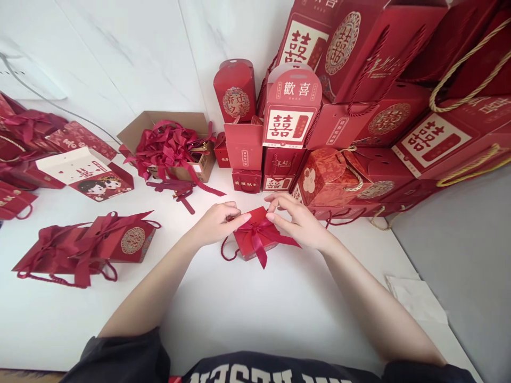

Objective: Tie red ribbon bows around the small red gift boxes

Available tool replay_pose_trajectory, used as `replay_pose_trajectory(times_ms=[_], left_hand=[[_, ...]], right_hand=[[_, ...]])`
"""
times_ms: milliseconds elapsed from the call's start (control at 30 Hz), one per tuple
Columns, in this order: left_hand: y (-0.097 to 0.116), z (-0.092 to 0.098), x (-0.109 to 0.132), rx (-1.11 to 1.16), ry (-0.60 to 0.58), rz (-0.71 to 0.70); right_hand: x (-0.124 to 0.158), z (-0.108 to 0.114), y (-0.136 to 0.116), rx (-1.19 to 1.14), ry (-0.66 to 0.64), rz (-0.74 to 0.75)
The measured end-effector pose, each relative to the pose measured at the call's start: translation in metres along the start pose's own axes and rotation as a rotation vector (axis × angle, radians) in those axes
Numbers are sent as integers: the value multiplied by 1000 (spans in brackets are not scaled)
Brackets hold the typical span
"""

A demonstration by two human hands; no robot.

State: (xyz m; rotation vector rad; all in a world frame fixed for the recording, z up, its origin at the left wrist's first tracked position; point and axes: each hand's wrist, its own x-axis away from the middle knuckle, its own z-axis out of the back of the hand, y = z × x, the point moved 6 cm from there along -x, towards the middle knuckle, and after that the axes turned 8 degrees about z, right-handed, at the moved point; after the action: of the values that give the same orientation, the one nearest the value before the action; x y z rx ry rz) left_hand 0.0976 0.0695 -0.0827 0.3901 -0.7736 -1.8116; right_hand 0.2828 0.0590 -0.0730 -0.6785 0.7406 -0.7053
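Observation:
A small red gift box [249, 252] rests on the white table in front of me, with a dark red cord handle [228, 250] looping out at its left. A magenta satin ribbon bow [258, 232] is tied over its top, its tails hanging toward me and to the right. My left hand [222, 222] is closed at the bow's left side, thumb along the loop, other fingers curled. On the opposite side, my right hand [294, 217] pinches near the bow's right loop with thumb and bent fingers. The exact grip points are partly hidden by my fingers.
An open cardboard box [205, 165] full of magenta ribbons [170, 146] stands behind. Bow-tied red boxes [133, 239] lie at left, near a white-lidded box [99, 178]. Stacked red gift boxes [285, 119] rise at right beside a grey panel [459, 229].

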Motion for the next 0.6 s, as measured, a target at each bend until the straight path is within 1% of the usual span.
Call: replay_pose_trajectory(times_ms=[67,133,233,400,600], left_hand=[[-2,-1,0,47,-28,26],[-4,-3,-1,63,-34,35],[-5,-3,-2,78,-16,27],[-5,-5,-3,95,-11,6],[-3,-6,-5,92,-23,-80]], right_hand=[[2,2,-13,152,-10,40],[4,-2,-23,299,-65,94],[6,-9,-31,439,-86,152],[5,-17,-24,429,-86,157],[3,-19,-8,334,-73,43]])
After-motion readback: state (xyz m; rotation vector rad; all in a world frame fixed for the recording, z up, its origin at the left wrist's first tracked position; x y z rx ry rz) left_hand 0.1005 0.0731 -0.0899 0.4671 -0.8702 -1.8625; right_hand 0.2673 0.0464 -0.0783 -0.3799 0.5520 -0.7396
